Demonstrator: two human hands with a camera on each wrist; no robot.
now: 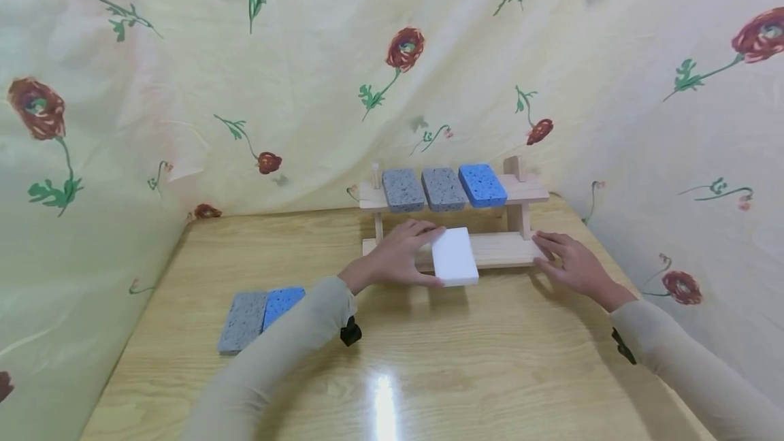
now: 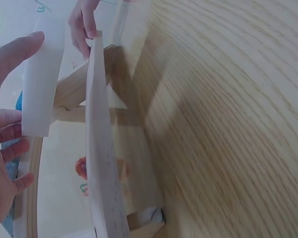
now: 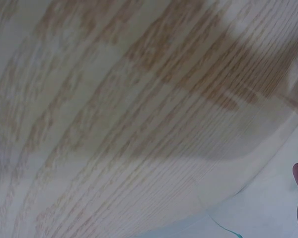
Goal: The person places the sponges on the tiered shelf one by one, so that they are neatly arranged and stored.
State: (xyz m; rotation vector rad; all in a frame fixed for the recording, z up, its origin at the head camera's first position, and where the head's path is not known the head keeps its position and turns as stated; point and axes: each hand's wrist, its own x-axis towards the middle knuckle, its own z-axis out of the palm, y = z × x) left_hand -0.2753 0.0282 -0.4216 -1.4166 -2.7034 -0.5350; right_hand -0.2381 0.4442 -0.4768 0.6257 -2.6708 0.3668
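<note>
My left hand (image 1: 401, 255) holds a white sponge (image 1: 454, 256), a smooth rectangular block, between the thumb and fingers. It is raised in front of the lower board of a small two-tier wooden rack (image 1: 505, 249). In the left wrist view the sponge (image 2: 43, 74) appears edge-on beside the rack's lower board (image 2: 97, 124). At the rack's right end, my right hand (image 1: 572, 264) grips the lower board, thumb at its front edge. Two grey sponges (image 1: 403, 190) and a blue sponge (image 1: 482, 185) lie side by side on the upper tier.
Left on the wooden table (image 1: 490, 359) lie another grey sponge (image 1: 241, 322) and a blue sponge (image 1: 283, 305), the latter partly behind my left sleeve (image 1: 294, 346). Flower-patterned cloth (image 1: 318, 87) hangs behind the rack and along both sides.
</note>
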